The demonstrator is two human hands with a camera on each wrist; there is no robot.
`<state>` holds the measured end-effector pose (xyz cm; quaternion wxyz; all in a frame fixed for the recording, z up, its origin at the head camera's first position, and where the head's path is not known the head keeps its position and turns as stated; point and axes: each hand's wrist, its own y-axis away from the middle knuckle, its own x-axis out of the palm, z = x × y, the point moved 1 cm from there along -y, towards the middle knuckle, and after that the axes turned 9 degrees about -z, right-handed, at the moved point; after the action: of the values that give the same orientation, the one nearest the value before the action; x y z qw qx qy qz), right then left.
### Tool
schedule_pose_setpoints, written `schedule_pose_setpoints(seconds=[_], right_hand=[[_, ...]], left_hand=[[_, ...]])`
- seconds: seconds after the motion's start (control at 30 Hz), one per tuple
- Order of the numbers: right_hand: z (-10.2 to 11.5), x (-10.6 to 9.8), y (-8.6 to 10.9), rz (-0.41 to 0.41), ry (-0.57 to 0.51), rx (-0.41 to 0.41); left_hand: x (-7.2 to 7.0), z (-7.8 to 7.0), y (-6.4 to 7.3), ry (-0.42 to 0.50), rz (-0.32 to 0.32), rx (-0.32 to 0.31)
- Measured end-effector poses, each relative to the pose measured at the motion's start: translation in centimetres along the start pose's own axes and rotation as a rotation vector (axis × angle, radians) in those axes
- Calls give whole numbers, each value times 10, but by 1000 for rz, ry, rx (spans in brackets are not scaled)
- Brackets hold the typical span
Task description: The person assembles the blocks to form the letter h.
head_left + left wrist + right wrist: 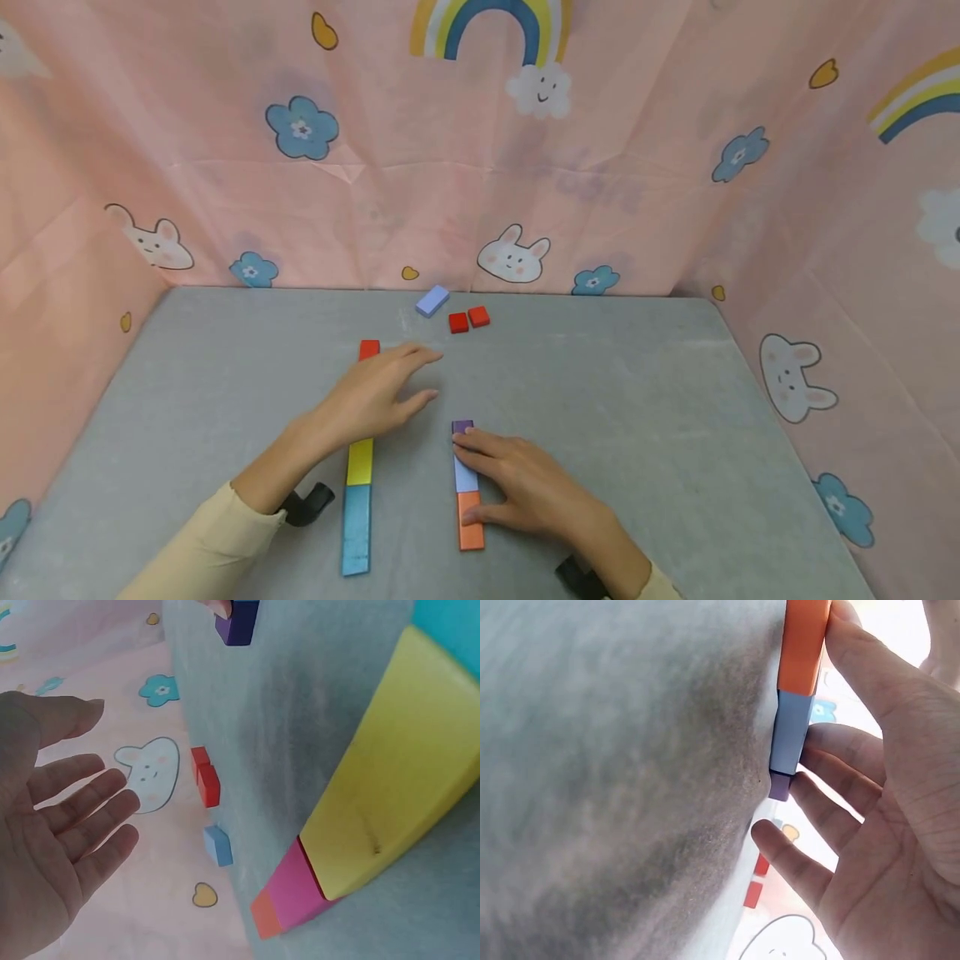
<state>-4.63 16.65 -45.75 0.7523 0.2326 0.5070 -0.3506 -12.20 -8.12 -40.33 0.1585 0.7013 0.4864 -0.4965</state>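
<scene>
My left hand (375, 396) hovers with fingers extended over the left row of blocks, holding nothing. That row has a blue block (357, 529), a yellow block (360, 461), a pink block (298, 889) hidden under the hand in the head view, and a red block (369, 349) at the far end. My right hand (528, 483) touches the right row from its right side, fingers loosely extended. Its thumb is at the orange block (471, 533); the other fingers lie along the light blue block (466, 478) and the purple block (461, 427) at the far end.
Toward the back of the grey table (637, 383) lie a loose periwinkle block (432, 301) and two small red blocks, a left one (458, 322) and a right one (478, 316). A pink printed curtain (637, 217) encloses the back and sides.
</scene>
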Motion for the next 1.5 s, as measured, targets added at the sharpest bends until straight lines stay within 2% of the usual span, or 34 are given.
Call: schedule_pose_setpoints(seconds=[0.27,0.43,0.97,1.2,1.5], right_hand=[[0,1,0,-19,-3,-9],[1,2,1,-19,-2,-10],[3,3,-1,20,-10,17],[2,2,1,22,-18,31],[2,0,2,5,-18,14]], left_hand=[[7,8,-25,-10,38,-20],[12,18,-39,-22,47,-68],[24,50,-73,-15,-15,-227],[31,62,-93,-3,24,-266],[35,68,-111,-21,63,-291]])
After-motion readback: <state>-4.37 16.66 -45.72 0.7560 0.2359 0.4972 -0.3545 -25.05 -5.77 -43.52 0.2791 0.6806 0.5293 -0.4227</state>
